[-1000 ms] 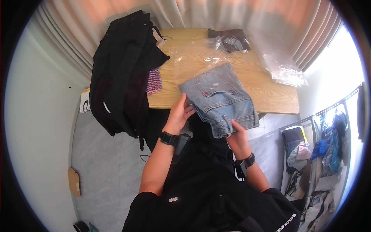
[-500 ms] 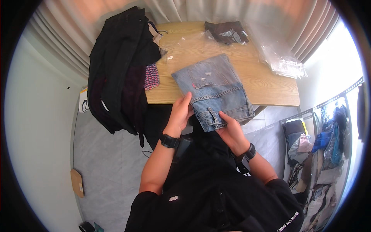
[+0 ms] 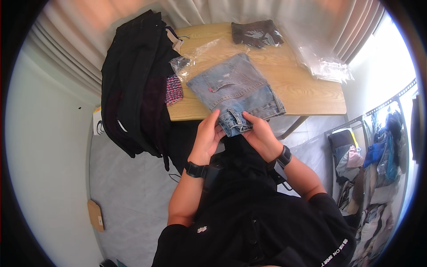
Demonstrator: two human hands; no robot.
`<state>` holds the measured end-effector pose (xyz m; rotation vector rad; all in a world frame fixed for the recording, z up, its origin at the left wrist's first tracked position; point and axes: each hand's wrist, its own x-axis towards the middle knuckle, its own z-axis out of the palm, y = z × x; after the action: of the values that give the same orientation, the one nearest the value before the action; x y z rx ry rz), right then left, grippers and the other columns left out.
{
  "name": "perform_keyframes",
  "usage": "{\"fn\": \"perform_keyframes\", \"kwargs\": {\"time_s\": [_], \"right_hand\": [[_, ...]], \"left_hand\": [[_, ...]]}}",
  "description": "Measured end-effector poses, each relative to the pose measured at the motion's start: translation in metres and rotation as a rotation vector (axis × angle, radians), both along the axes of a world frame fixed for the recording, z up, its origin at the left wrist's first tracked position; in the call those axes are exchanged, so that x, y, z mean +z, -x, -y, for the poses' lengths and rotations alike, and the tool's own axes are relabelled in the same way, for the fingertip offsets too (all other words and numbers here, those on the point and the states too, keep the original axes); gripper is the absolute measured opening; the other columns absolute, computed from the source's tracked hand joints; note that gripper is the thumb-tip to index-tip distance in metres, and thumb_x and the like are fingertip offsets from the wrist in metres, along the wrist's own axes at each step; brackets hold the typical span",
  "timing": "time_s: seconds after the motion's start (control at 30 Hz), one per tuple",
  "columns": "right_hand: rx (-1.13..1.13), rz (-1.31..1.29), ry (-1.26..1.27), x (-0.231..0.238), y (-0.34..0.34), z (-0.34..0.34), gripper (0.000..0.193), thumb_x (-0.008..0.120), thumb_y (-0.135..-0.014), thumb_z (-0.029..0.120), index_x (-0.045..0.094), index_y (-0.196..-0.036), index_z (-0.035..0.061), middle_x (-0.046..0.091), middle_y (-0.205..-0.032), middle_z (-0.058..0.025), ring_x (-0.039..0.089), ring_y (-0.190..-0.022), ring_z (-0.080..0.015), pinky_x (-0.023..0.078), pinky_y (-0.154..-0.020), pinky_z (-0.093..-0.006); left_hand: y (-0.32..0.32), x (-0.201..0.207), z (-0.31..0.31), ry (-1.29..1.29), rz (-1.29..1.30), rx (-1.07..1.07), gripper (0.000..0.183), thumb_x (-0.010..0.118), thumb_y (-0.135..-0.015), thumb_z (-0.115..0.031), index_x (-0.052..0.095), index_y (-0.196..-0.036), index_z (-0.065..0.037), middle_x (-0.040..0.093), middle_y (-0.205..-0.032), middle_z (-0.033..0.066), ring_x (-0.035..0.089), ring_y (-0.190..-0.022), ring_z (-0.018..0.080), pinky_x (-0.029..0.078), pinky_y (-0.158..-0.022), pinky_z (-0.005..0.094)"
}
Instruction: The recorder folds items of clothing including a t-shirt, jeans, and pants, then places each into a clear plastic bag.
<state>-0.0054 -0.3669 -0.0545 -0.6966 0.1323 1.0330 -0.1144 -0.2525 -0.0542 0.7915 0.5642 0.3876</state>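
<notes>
A folded pair of blue jeans [image 3: 238, 84] rests mostly on the wooden table [image 3: 311, 100], its waistband end reaching past the near edge toward me. My left hand [image 3: 208, 135] grips the left side of that end, thumb on top and fingers underneath. On the waistband's near side my right hand [image 3: 260, 135] is closed in the same way, its thumb by a belt loop. The fingers of both hands are partly hidden under the denim.
A heap of dark garments [image 3: 133, 84] hangs over the table's left end, with a pink-and-black knit piece [image 3: 174, 90] beneath. Clear plastic bags [image 3: 324, 60] lie at right, a bagged dark garment [image 3: 257, 33] at the back. A rack of clothes [image 3: 369, 164] stands right.
The jeans have moved slightly left and away from me, lying flatter on the tabletop. Both hands went with them, and my right hand has shifted left along the waistband.
</notes>
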Motion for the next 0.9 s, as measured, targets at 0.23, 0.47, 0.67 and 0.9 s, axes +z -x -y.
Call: {"fn": "perform_keyframes", "kwargs": {"time_s": [0.23, 0.47, 0.67, 0.9], "right_hand": [[-0.019, 0.043, -0.002, 0.006, 0.001, -0.017, 0.025, 0.049, -0.092, 0.004, 0.048, -0.113, -0.0095, 0.058, -0.108, -0.0159, 0.060, -0.096, -0.0254, 0.049, -0.085, -0.0380], [0.077, 0.084, 0.038, 0.010, -0.012, -0.031, 0.025, 0.049, -0.091, 0.002, 0.048, -0.113, -0.0107, 0.058, -0.108, -0.0164, 0.060, -0.095, -0.0273, 0.050, -0.083, -0.0403], [0.061, 0.204, 0.097, 0.004, -0.006, -0.032, 0.032, 0.052, -0.090, 0.002, 0.046, -0.120, -0.0052, 0.056, -0.115, -0.0145, 0.059, -0.099, -0.0269, 0.053, -0.078, -0.0396], [-0.051, 0.279, 0.046, -0.008, 0.023, -0.030, 0.034, 0.054, -0.088, 0.001, 0.047, -0.121, 0.0005, 0.055, -0.116, -0.0094, 0.058, -0.098, -0.0208, 0.049, -0.078, -0.0343]], "left_hand": [[0.016, 0.005, 0.000, 0.071, 0.031, -0.002, 0.030, 0.051, -0.094, -0.026, 0.055, -0.112, -0.002, 0.062, -0.107, 0.0083, 0.061, -0.097, 0.0187, 0.050, -0.084, 0.0343], [0.030, -0.002, 0.008, -0.002, 0.014, -0.028, 0.025, 0.056, -0.092, -0.016, 0.054, -0.111, 0.000, 0.062, -0.106, 0.0082, 0.062, -0.094, 0.0184, 0.053, -0.080, 0.0332], [0.042, 0.013, 0.010, -0.782, -0.473, 0.130, 0.037, 0.063, -0.083, -0.012, 0.050, -0.115, 0.003, 0.060, -0.107, 0.0118, 0.059, -0.099, 0.0254, 0.050, -0.079, 0.0366], [0.016, 0.040, 0.019, -1.980, -0.330, 0.407, 0.039, 0.067, -0.075, -0.008, 0.056, -0.112, -0.005, 0.056, -0.111, 0.0125, 0.054, -0.101, 0.0297, 0.044, -0.085, 0.0386]]}}
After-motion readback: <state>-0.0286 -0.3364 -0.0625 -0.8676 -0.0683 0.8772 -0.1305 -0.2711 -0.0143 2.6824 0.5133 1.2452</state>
